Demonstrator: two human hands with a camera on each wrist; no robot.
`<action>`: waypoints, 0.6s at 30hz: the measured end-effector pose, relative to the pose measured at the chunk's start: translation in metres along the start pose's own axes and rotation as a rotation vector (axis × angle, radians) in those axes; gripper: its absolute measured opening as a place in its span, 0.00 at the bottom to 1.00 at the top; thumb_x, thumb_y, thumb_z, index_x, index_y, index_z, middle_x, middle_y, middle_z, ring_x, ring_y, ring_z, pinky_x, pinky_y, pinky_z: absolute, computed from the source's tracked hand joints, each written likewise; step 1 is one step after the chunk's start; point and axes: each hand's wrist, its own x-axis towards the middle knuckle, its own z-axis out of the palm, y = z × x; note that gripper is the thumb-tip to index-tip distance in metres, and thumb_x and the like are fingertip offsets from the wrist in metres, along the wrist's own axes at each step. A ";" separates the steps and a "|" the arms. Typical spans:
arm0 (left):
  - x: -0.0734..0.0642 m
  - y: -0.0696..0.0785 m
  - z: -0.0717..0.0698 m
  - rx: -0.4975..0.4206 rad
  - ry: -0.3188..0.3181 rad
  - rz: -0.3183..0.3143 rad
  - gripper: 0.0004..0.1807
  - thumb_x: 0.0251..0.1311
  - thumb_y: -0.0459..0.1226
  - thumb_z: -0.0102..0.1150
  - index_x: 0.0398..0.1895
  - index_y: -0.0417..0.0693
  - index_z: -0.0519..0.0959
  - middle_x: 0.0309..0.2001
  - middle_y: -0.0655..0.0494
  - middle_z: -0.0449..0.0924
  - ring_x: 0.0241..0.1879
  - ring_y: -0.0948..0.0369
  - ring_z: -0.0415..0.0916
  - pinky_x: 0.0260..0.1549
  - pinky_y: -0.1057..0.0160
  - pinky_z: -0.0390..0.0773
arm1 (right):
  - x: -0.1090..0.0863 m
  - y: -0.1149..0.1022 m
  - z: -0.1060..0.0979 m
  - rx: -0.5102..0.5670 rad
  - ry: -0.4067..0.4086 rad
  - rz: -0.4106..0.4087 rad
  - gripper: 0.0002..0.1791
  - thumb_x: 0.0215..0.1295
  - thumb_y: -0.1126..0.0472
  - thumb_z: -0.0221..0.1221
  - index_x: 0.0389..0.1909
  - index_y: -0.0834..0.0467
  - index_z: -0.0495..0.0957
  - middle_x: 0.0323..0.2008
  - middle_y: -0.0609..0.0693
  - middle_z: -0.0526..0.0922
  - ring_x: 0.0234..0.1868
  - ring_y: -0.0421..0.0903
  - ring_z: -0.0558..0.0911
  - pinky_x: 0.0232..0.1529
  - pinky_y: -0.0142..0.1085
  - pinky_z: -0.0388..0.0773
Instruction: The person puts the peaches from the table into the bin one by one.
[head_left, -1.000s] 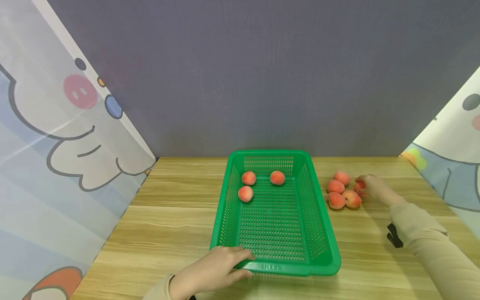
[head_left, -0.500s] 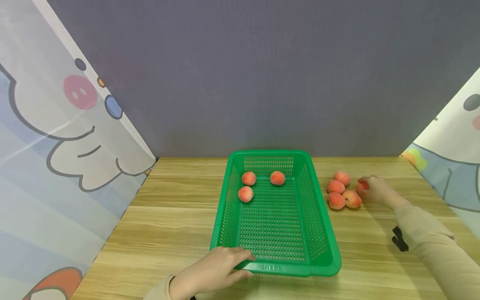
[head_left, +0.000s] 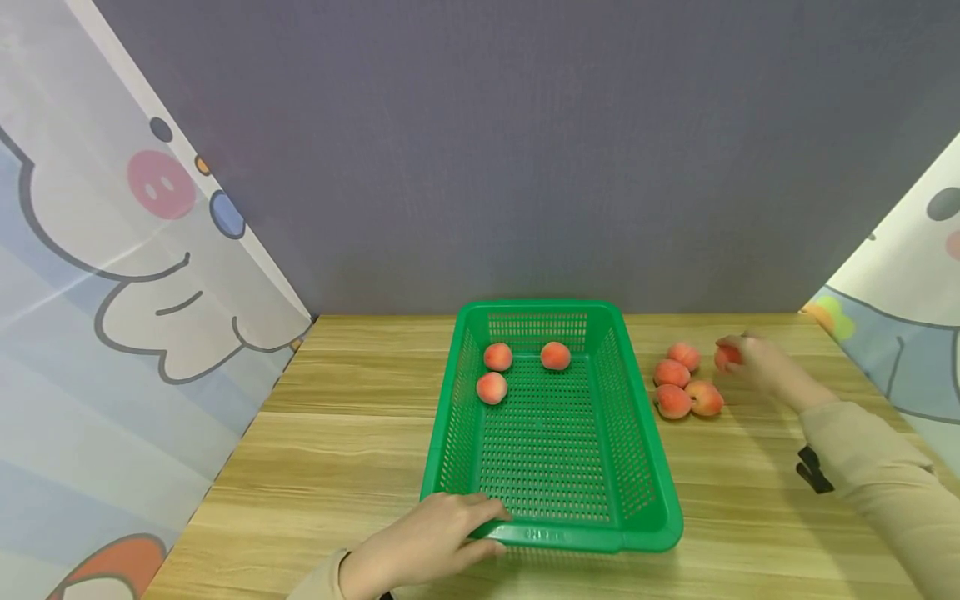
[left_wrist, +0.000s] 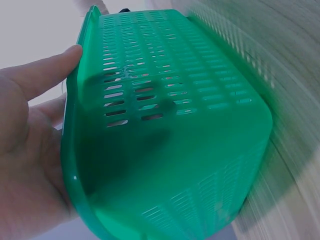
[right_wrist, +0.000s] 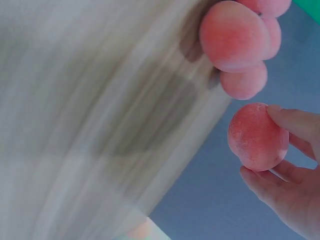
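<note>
- Hands both occupied: right hand (head_left: 759,364) out past the basket's right side, left hand (head_left: 438,537) at the basket's near edge.
- Right hand pinches one peach, the held peach (right_wrist: 257,137), thumb on one side, fingers on the other; grip only as wide as the fruit.
- Held peach sits at the fingertips, raised off the tabletop (head_left: 337,433); in the right wrist view a shadow falls on the wood, apart from it.
- Left hand curls over the near rim of the green basket (head_left: 555,534), toward its left corner, thumb on the outer side.
- Held peach well apart from left hand; basket lies between.
- Peach cluster (head_left: 672,374), four fruits, on the tabletop just right of the basket. Held peach just to the right of these, near but separate.
- Nearest right of the four more yellow-orange than its neighbours.
- Three more in the basket: far-left peach (head_left: 498,357), mid-left peach (head_left: 491,388) just nearer, far-right peach (head_left: 555,356) by the far wall.
</note>
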 end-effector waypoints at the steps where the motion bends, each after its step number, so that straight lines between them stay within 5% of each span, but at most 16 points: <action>1: 0.000 0.000 0.000 -0.003 -0.003 -0.004 0.11 0.59 0.43 0.52 0.41 0.49 0.74 0.37 0.61 0.78 0.33 0.73 0.74 0.28 0.82 0.68 | 0.001 -0.002 -0.002 -0.005 0.009 -0.006 0.17 0.48 0.73 0.58 0.39 0.79 0.70 0.27 0.70 0.71 0.28 0.64 0.74 0.30 0.52 0.71; 18: -0.001 0.000 0.001 0.015 0.001 -0.016 0.11 0.59 0.44 0.52 0.41 0.50 0.74 0.37 0.63 0.78 0.32 0.74 0.73 0.27 0.80 0.68 | 0.007 -0.034 -0.026 -0.066 0.164 -0.147 0.19 0.44 0.73 0.63 0.40 0.76 0.73 0.33 0.71 0.73 0.33 0.64 0.74 0.32 0.53 0.71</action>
